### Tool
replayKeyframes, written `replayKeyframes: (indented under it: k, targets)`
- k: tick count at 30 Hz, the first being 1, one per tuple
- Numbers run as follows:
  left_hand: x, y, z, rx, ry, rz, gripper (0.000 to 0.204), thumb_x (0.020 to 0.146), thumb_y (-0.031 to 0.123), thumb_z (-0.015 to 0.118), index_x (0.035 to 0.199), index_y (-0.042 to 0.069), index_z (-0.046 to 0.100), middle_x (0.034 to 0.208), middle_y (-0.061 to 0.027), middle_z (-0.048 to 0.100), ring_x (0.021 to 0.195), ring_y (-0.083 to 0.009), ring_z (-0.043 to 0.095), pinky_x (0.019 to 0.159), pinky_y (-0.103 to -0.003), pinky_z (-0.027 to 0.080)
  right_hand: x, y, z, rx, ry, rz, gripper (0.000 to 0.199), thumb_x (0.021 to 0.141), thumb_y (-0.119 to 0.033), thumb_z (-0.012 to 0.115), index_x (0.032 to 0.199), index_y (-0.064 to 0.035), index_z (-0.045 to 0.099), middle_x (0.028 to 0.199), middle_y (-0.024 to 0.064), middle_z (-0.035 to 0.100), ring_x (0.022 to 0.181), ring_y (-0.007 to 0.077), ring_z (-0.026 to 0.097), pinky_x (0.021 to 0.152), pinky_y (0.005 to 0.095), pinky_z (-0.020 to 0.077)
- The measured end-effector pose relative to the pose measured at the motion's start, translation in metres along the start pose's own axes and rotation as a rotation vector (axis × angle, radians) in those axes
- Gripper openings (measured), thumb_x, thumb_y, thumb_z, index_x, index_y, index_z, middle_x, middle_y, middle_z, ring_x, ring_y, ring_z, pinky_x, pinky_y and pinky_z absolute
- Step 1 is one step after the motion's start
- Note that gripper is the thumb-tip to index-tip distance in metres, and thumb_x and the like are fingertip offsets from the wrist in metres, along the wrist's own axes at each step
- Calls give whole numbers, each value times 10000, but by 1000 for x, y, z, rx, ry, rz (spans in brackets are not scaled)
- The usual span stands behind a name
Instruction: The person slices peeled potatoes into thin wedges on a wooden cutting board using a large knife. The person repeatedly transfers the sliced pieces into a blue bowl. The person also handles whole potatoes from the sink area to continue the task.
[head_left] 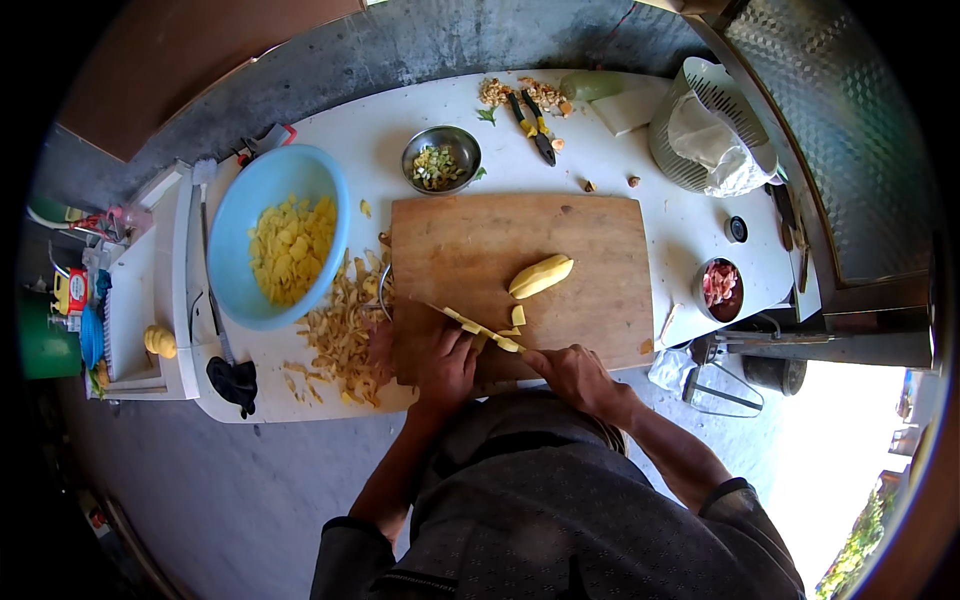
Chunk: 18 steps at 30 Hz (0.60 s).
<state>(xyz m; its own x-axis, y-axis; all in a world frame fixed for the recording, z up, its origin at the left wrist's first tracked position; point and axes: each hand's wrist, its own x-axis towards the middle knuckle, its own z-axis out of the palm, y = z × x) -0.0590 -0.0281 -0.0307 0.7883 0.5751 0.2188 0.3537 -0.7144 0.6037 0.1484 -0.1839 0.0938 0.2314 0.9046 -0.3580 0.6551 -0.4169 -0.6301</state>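
A kitchen knife point(448, 314) slants across the wooden cutting board point(455, 235), its handle wrapped in my right hand point(578, 378). Potato slices point(487, 331) cling along the blade, and a few cut pieces point(517, 316) lie just beyond it. My left hand point(447, 366) is on the near side of the blade, fingers curled down close against it. A bit of yellow potato point(479, 343) shows at those fingertips; the hand hides most of it. Farther up the board rests a whole peeled potato point(541, 276).
A blue basin point(222, 245) of potato slices stands left, with peelings point(345, 330) between it and the board. Behind the board are a steel bowl point(441, 160) of chopped vegetables and pliers point(532, 128). Rightward are a small meat bowl point(721, 287) and a colander point(690, 160).
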Motion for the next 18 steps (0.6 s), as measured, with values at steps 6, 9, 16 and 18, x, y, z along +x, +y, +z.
replayKeyframes:
  k: [6,9,16,18]
  targets:
    - [5,6,-6,-11,77,53,368,848,45,805,1206,-5,730,1265,-159,688,1173,-401,653,994,-492,553,-4,30,27,-17,166,-117,461,1169,-355,514,1161,33,763,823,337,685,830,529,696,660,536,519]
    - [5,7,-6,6,103,50,377,830,41,815,1196,-3,731,1259,-158,681,1174,-401,645,993,-491,552,0,10,4,213,-27,106,449,1165,-339,535,1146,50,759,790,330,673,780,524,686,632,527,506]
    - [-6,0,-2,-5,83,22,398,858,45,784,1244,-18,708,1258,-162,649,1166,-406,612,981,-512,540,-22,4,-7,164,120,-156,432,1168,-312,530,1147,55,758,755,305,677,703,488,687,634,531,531]
    - [-4,1,-3,-8,79,27,403,856,41,782,1248,-17,709,1261,-161,650,1173,-403,614,983,-509,541,-27,6,-6,102,137,-185,433,1169,-315,522,1153,44,764,763,298,691,693,472,697,641,527,543]
